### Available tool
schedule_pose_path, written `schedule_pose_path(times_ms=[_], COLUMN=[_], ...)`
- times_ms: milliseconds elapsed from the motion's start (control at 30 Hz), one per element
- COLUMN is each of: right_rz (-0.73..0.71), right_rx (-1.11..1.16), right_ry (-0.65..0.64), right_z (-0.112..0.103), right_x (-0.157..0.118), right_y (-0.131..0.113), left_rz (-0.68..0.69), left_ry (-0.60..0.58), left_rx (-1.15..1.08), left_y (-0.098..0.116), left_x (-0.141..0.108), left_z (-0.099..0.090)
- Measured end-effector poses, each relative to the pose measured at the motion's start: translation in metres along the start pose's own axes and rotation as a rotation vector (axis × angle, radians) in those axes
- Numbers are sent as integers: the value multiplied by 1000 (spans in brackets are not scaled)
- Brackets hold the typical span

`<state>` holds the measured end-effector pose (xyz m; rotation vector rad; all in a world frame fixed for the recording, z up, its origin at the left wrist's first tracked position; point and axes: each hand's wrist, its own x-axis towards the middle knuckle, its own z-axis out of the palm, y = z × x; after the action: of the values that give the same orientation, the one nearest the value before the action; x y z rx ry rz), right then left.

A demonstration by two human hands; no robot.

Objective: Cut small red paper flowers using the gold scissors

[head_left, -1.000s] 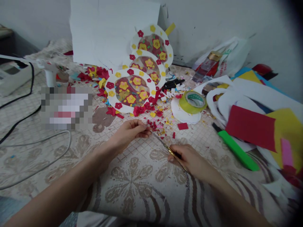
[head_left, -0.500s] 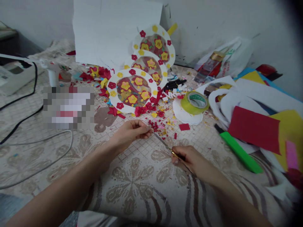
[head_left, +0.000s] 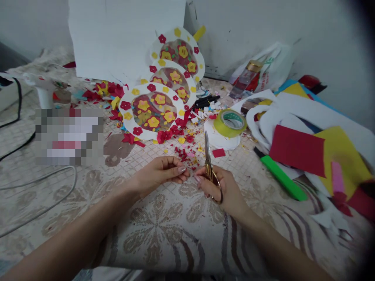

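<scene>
My right hand [head_left: 215, 186] holds a pair of scissors [head_left: 208, 156] with gold-coloured handles, the blades pointing up and away from me. Its thumb and fingertips come close to my left hand [head_left: 168, 171], which is closed in a pinch. Whatever sits between the left fingertips is too small to make out. Just beyond both hands lie red, pink and yellow paper scraps [head_left: 184, 153]. Behind the scraps stands a white-rimmed oval paper piece [head_left: 152, 111] with red and yellow paper flowers, and two similar pieces lean behind it.
On the right are green-yellow tape [head_left: 230, 124] on a white paper disc, a green cutter knife [head_left: 283, 177], red paper [head_left: 297, 150] and yellow paper [head_left: 348, 156]. A glue gun [head_left: 43, 91] and a grey cable [head_left: 74, 181] are on the left. A bottle [head_left: 246, 80] leans at the back.
The scissors have swung from pointing at my left fingertips to pointing upward. My right hand has moved closer to the left. The whole view has shifted slightly, with background things further left.
</scene>
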<state>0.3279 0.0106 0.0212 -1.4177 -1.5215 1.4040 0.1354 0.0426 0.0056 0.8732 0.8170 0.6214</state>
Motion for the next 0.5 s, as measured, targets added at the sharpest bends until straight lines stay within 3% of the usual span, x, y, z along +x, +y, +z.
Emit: schedule_pose_path(times_ms=[267,500], right_rz=[-156,-184], right_rx=[-47,-194], right_ry=[70,101], right_z=[12,9], right_x=[3,2], right_y=[10,18], left_rz=[94,183], left_ry=[22,60], left_rx=[257,360], left_y=[-4,-7], left_x=[2,1], left_z=[6,9])
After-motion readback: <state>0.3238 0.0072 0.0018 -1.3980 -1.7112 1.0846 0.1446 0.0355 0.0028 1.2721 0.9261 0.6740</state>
